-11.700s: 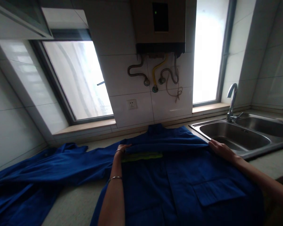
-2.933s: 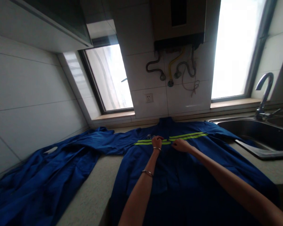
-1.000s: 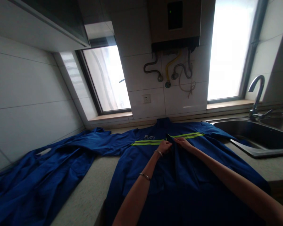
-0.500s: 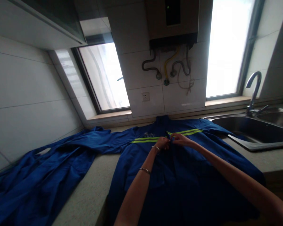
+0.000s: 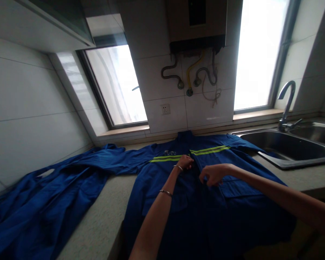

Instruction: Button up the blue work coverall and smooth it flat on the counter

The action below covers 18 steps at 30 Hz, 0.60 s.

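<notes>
A blue work jacket (image 5: 159,184) with yellow-green stripes across the chest lies spread on the counter, collar toward the wall. My left hand (image 5: 186,162) is closed on the jacket's front edge just below the stripe. Lower down and to the right, my right hand (image 5: 213,174) has its fingers curled at the other front edge, seemingly pinching the cloth. Between the hands the front stands slightly parted. Shadow hides whatever small fastener may be at the fingertips.
More blue clothing (image 5: 70,191) lies heaped on the left counter. A steel sink (image 5: 284,167) with a faucet (image 5: 286,104) borders the jacket's right sleeve. On the back wall are a socket (image 5: 165,109), hoses and a water heater (image 5: 197,21).
My right hand has moved away from the left one, down and toward me along the jacket front. My left hand has stayed near the stripe. The view has shifted slightly.
</notes>
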Each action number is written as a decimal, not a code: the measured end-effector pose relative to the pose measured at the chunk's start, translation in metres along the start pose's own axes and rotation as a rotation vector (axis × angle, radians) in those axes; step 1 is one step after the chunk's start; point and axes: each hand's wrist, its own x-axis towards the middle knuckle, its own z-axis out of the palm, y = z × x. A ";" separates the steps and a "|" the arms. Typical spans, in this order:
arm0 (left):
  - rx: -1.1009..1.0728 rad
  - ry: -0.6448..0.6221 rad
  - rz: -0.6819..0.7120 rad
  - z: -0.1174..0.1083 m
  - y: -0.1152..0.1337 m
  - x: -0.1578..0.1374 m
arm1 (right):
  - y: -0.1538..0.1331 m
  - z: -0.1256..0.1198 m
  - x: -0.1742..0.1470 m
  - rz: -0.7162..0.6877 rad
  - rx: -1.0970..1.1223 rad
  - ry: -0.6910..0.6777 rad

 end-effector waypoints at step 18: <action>0.505 0.335 0.269 0.009 0.003 -0.004 | -0.004 0.093 -0.047 -0.318 -0.880 0.809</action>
